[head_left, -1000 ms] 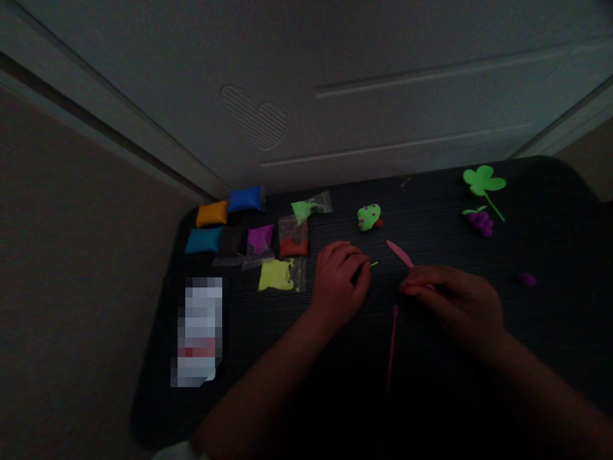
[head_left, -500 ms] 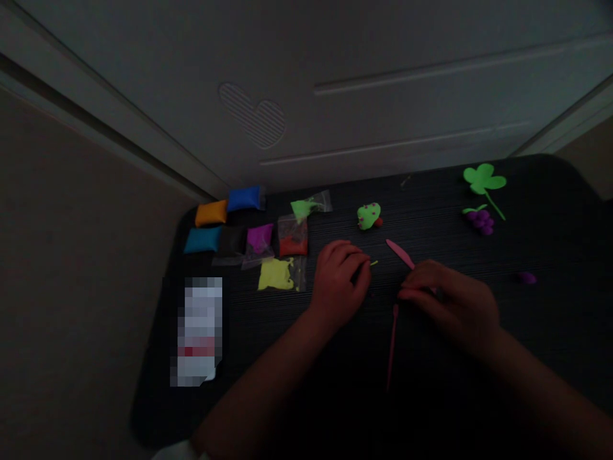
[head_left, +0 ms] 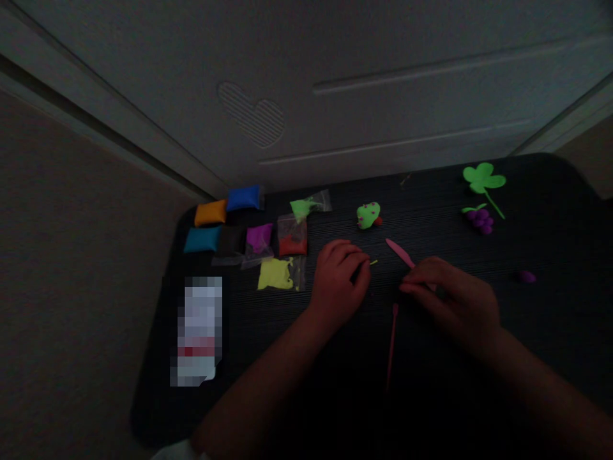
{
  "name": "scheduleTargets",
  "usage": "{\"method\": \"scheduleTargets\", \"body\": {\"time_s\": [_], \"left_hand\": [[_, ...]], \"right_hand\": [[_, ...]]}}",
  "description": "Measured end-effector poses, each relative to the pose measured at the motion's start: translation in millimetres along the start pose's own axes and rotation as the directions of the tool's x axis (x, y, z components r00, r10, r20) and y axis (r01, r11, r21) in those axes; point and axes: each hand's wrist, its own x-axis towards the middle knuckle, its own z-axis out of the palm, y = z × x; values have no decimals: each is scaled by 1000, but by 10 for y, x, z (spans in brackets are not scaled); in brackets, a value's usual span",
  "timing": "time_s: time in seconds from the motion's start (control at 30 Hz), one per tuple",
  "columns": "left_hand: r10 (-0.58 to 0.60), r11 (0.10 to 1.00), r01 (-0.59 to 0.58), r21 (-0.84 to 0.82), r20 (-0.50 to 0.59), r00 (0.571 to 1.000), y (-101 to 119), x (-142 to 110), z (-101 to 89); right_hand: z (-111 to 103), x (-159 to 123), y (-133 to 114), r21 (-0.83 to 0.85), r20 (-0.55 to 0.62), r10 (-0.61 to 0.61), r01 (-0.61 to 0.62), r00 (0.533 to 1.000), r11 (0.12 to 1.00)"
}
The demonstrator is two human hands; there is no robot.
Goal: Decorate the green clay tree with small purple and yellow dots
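Note:
My left hand (head_left: 339, 281) rests low over the dark table with its fingers curled. A thin yellow strand of clay (head_left: 374, 262) pokes out at its fingertips. My right hand (head_left: 453, 303) is closed, thumb against the fingers; whatever lies in that pinch is too small or hidden to make out. Partly beneath it is a pink plastic clay knife (head_left: 400, 252), blade pointing to the far left. Between the hands, nearer me, lies a slim pink modelling stick (head_left: 392, 345). Beyond them sits a green clay piece with pink dots (head_left: 368, 215) and a red part (head_left: 378, 221).
To the left are clay packets: orange (head_left: 211, 213), blue (head_left: 243, 198), teal (head_left: 203, 240), purple (head_left: 259, 239), red (head_left: 292, 244), yellow (head_left: 275, 274) and green (head_left: 301, 208). A blurred-out item (head_left: 200, 332) lies nearer. Rightward are a green clover shape (head_left: 483, 179), purple clay grapes (head_left: 480, 220) and a purple lump (head_left: 527, 276).
My right hand's fingertips have shifted slightly away from me, a little farther from the pink stick. My left hand stays practically where it was.

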Motion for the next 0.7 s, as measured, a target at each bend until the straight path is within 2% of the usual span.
{"method": "scheduleTargets", "body": {"time_s": [0.27,0.5,0.7], "left_hand": [[-19,1000,19,-8,14,1000,2,-11,-7],[-29,1000,29,-7,28,999,6,-9,-16],[0,1000,0,8,40,999,11,-21,-28]], "right_hand": [[22,-9,25,14,-26,14,-14,1000,1000],[16,1,27,-1,-6,-26,26,1000,1000],[69,13,78,-55,-27,15,-16,1000,998]]}}
